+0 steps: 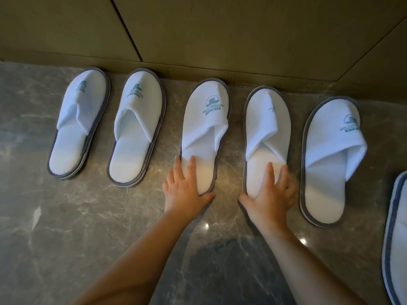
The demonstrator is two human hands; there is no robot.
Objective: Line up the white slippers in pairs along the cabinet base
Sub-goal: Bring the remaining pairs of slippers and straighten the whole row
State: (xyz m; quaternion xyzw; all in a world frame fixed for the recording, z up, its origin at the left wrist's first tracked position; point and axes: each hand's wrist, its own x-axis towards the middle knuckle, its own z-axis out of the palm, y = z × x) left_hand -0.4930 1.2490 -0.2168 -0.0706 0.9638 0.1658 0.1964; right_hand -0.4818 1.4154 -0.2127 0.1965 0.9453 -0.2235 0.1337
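Several white slippers with grey soles lie on the marble floor, toes toward the cabinet base (220,69). Two sit at the left, the first slipper (77,122) and the second slipper (137,126). My left hand (185,188) lies flat with straight fingers on the heel of the third slipper (204,119). Spread over the heel of the fourth slipper (266,128), my right hand (271,194) presses it, thumb at the heel's edge. A fifth slipper (330,155) lies to the right, slightly lower. At the right edge a sixth slipper (396,238) is cut off.
The grey marble floor (88,227) stretches toward me below the slippers. Olive-brown cabinet panels (198,25) rise behind the base, with a dark seam at the upper left.
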